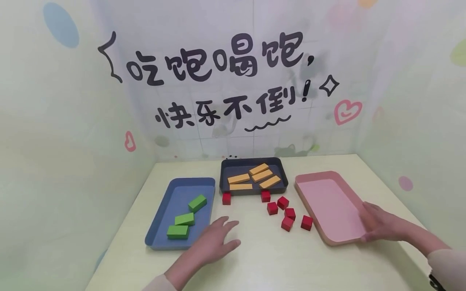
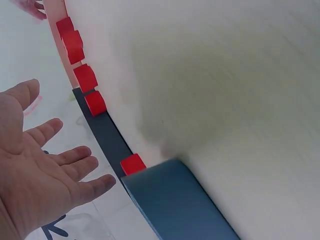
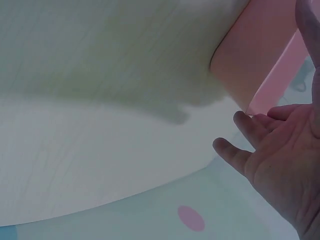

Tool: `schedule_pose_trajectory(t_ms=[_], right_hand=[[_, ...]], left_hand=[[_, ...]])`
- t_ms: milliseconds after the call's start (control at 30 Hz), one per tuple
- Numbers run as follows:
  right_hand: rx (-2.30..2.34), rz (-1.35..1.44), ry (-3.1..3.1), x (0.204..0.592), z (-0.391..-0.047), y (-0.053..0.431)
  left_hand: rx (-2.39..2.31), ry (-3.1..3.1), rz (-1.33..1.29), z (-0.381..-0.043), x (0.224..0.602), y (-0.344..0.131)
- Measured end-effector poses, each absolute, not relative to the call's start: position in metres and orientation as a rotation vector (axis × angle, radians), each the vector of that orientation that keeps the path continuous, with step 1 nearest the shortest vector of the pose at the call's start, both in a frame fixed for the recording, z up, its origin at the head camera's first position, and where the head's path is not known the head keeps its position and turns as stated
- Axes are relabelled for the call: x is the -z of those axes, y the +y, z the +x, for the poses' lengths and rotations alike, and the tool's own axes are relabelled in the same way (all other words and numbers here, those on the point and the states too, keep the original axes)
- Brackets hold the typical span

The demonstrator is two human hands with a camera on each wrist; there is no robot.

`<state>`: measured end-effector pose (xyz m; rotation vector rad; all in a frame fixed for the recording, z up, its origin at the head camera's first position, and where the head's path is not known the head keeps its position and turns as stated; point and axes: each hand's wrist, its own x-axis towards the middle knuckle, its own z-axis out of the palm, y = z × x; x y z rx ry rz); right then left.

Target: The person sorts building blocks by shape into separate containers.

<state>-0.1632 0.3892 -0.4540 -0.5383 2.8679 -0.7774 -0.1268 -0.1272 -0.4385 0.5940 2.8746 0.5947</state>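
Observation:
My left hand (image 1: 212,242), fingers spread and holding nothing, hovers over the table beside the near right corner of a blue tray (image 1: 152,228). Three green blocks (image 1: 184,219) lie in that tray. My right hand (image 1: 387,226) is at the near right corner of a pink tray (image 1: 333,206), with extended fingers along its side. In the right wrist view, the fingertips (image 3: 240,120) are right at the tray's wall (image 3: 245,50). Several red cubes (image 1: 272,208) lie on the table between the trays; one red cube (image 2: 133,164) shows near the blue tray in the left wrist view.
At the back stands a dark tray (image 1: 253,192) with several orange blocks (image 1: 262,175) in it. Two red cubes sit close to its front wall. Printed wall panels (image 1: 233,145) enclose the pale table (image 1: 251,258) at the back and both sides.

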Motion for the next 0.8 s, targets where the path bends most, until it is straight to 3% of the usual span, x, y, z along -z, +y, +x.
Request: schedule_pose_trajectory(t_ms=[800], right_hand=[[0.602,-0.379,3.028,0.46,-0.134,0.366]], left_hand=[[-0.642,2.877,0.498,-0.147,0.453,-0.117]])
